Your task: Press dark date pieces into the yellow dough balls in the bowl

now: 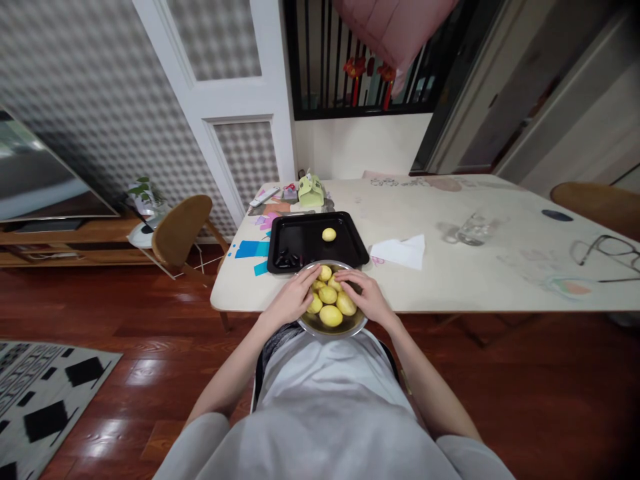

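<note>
A round metal bowl (334, 331) holding several yellow lemons (328, 295) sits at the table's front edge, close above my lap. My left hand (295, 293) reaches over the bowl's left rim, its fingers stretched out against the lemons. From the right side comes my right hand (367, 293), fingers apart and slightly bent, fingertips on a lemon near the back of the bowl. Neither hand is clearly closed round a lemon. Just beyond the bowl, a single lemon (329, 235) lies on a black rectangular tray (305, 230).
Dark glossy items (287, 258) lie in the tray's front left corner. White paper (400, 252) rests right of the tray, with a drinking glass (474, 230) and eyeglasses (613, 250) farther right. A green tissue pack (311, 191) stands behind. A wooden chair (183, 230) is at left.
</note>
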The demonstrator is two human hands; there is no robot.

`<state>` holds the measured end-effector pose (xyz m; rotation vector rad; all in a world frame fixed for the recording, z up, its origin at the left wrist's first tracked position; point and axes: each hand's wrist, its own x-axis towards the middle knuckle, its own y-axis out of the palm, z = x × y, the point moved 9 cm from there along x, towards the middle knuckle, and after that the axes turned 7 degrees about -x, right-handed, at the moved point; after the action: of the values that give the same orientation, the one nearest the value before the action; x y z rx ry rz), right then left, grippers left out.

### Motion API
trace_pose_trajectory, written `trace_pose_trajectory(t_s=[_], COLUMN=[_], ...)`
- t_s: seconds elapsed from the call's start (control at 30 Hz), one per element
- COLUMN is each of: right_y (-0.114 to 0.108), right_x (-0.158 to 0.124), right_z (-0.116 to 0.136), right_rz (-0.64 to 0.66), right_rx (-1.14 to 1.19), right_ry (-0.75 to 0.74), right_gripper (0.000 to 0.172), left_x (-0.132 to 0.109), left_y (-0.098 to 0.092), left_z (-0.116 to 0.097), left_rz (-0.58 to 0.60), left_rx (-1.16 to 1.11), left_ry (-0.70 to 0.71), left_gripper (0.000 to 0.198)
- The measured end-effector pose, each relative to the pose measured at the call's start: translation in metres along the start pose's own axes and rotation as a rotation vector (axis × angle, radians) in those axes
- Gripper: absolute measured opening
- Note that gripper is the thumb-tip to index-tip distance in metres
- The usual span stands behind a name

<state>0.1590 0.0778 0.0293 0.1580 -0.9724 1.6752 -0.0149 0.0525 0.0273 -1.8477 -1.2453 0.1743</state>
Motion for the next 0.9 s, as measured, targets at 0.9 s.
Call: trace_pose_trajectory(t_s=[0.9], right_y=[-0.0006], right_x=[0.0003], right_z=[0.0027], right_rz=[0.003], right_rx=[-0.003], right_ry=[-0.001], right_gripper=[0.019], left_x=[0.0001], left_y=[-0.0004], left_z=[0.0001], left_rz=[-0.007], left_rx=[0.004], left_ry=[0.001], left_gripper=[0.070])
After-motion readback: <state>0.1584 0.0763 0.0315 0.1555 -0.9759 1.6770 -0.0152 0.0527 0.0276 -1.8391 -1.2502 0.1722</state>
